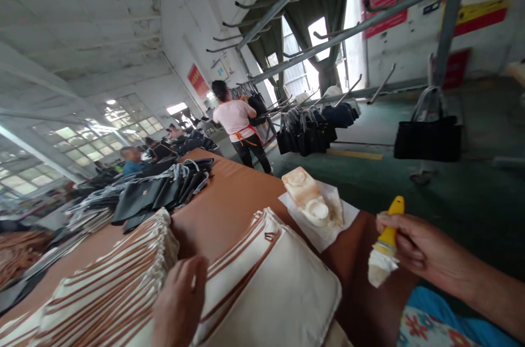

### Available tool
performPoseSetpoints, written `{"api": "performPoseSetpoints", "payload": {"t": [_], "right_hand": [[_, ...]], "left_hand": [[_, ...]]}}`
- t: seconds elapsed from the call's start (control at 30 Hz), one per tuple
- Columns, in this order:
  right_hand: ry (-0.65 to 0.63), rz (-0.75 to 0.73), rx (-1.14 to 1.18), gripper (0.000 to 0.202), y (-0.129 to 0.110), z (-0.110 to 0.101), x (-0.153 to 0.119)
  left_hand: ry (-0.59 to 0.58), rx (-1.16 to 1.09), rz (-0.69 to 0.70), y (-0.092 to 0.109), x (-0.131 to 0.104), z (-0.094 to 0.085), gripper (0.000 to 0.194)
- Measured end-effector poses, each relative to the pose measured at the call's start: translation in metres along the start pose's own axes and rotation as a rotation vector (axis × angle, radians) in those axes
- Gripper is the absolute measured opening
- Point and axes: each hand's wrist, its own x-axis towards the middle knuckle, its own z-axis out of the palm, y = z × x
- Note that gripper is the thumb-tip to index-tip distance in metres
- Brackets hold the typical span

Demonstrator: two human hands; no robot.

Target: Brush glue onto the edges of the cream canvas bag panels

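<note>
My right hand (414,240) grips the yellow handle of a paintbrush (388,243), held off the table's right side. Its bristles point down and carry a thick white paste. My left hand (180,300), fingers curled, is between two stacks of cream pieces; anything inside its fingers is hidden. Beside it on the right is a stack of cream bag panels (283,287) with brown edges, the top one a rounded flap. To its left, a fanned row of cream pieces with brown strips (110,281) overlaps across the table. A paste-smeared container (305,196) lies on white paper (332,240).
The brown table (233,185) holds black bags (159,194) with wrapped handles farther back. Past its far edge a person (238,122) stands at a metal rack (303,57) with hanging black bags (305,133). Another black bag (429,136) hangs at right.
</note>
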Motion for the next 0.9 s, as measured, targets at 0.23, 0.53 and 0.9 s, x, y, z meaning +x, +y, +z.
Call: {"api": "performPoseSetpoints", "payload": {"t": [0.23,0.53,0.9], "right_hand": [[-0.023,0.084,0.212,0.034,-0.006,-0.023,-0.005],[-0.029,0.127,0.335,0.029,-0.012,-0.044,-0.003],[-0.031,0.103,0.333,0.024,-0.026,-0.052,-0.015]], "left_hand": [[-0.186,-0.111,0.121,0.14,0.008,0.038,0.027],[-0.053,0.0,0.033,0.157,0.001,0.04,0.017],[0.406,0.197,0.147,0.191,-0.05,0.0,0.014]]}}
